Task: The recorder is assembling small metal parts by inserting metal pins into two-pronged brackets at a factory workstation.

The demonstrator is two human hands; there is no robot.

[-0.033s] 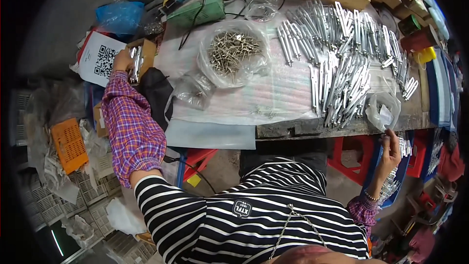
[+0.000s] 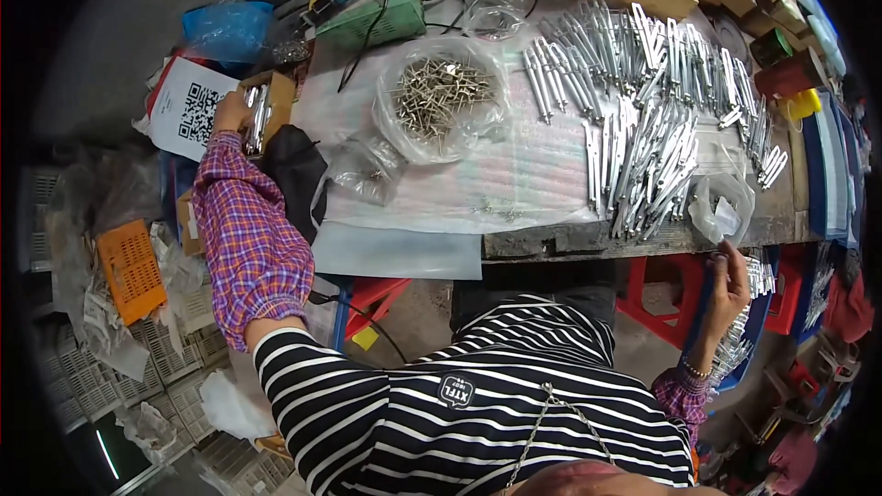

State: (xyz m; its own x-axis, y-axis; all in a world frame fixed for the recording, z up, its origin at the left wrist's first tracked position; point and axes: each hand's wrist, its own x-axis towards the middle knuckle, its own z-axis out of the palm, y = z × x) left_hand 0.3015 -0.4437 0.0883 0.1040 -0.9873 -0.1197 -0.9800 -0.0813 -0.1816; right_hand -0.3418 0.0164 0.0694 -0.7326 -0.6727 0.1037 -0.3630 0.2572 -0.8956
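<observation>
A: Head view: nearest us, our right hand (image 2: 730,283) curls below the bench edge, under a crumpled clear plastic bag (image 2: 726,207). We cannot tell what it pinches.

B: Farther off, our left hand (image 2: 231,112) grips a bundle of silver metal rods (image 2: 256,121) at a small brown cardboard box (image 2: 278,92). It is beside a white sheet with a black square code (image 2: 188,110), and a crumpled blue plastic bag (image 2: 225,28) lies beyond.

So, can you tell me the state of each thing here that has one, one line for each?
Left hand: closed around a bundle of metal rods at the small cardboard box.
Right hand: raised at the table edge, fingers pinching something small; what it is I cannot tell.
Clear bag of screws: open, lying flat.
Silver metal bars: loose, spread in heaps on the table.
Small plastic bag: open, crumpled.
</observation>
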